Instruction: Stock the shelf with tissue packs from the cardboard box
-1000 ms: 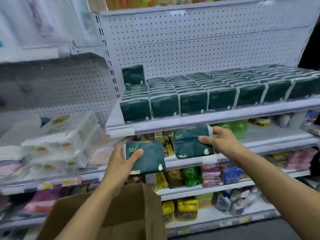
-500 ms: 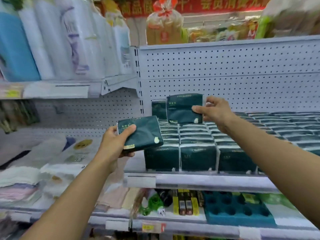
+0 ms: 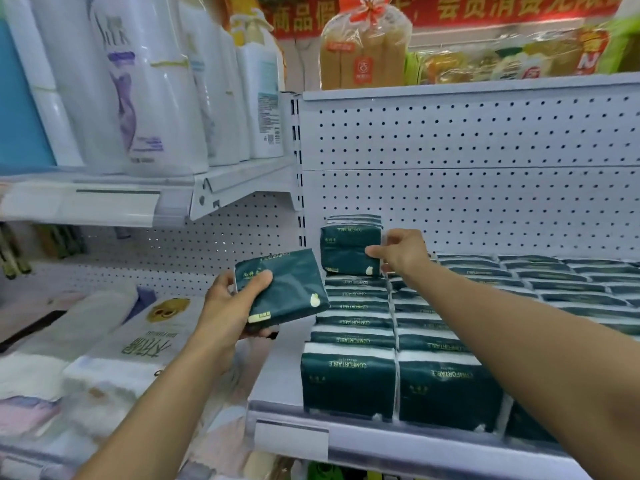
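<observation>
two hands, two loose tissue packs. left hand (image 3: 227, 306) is gripping one pack (image 3: 285, 289), thumb on top, fingers curled under, tilted, just left of the shelf (image 3: 433, 441) rows. right hand (image 3: 401, 252) is pinching 2nd pack (image 3: 348, 251) by its right edge, upright on the back-left row. stocked packs (image 3: 349, 382) are sitting in several rows, no. unclear. cardboard box is out of view.

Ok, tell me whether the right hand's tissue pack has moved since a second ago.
Yes. The right hand has carried its tissue pack up from below the shelf edge to the stocked packs' back row.
</observation>
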{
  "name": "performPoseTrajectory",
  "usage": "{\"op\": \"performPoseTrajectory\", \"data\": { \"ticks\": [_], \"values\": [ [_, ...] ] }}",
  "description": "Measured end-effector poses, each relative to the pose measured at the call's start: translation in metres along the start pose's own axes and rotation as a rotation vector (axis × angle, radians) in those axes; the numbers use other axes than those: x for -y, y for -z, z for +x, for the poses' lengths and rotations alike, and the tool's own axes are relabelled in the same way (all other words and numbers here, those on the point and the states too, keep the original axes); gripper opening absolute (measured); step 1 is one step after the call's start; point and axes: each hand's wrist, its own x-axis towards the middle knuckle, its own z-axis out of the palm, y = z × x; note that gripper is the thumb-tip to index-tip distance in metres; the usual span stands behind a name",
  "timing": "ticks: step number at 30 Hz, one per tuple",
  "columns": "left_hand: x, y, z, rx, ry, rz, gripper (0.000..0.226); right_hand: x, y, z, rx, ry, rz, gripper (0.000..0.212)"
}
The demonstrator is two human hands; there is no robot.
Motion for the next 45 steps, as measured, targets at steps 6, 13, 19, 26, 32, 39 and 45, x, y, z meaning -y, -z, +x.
{"op": "performPoseTrajectory", "data": {
  "ticks": [6, 13, 19, 26, 32, 39, 45],
  "values": [
    [0.006, 0.0, 0.005, -0.007, 0.015, 0.008, 0.047, -0.014, -0.004, 0.011, -0.081, 0.035, -0.098, 0.03],
    [0.006, -0.007, 0.005, 0.04, -0.005, 0.001, 0.046, 0.002, 0.004, -0.016, -0.168, 0.109, -0.235, 0.064],
    [0.004, -0.025, 0.002, 0.123, -0.063, 0.057, 0.06, 0.034, 0.008, -0.084, 0.38, 0.154, -0.242, 0.039],
    [-0.005, -0.049, 0.007, 0.158, -0.197, 0.238, 0.062, 0.018, 0.022, -0.074, 0.311, 0.101, -0.055, 0.025],
    [0.002, -0.066, 0.023, 0.298, -0.107, 0.283, 0.055, 0.004, 0.016, -0.042, 0.114, 0.1, -0.117, 0.022],
    [0.013, -0.077, 0.046, 0.314, -0.093, 0.298, 0.058, -0.014, 0.004, -0.017, 0.004, 0.145, -0.23, 0.033],
    [0.016, -0.078, 0.047, 0.314, -0.107, 0.335, 0.058, -0.019, 0.005, -0.014, 0.0, 0.125, -0.333, 0.044]
  ]
}}
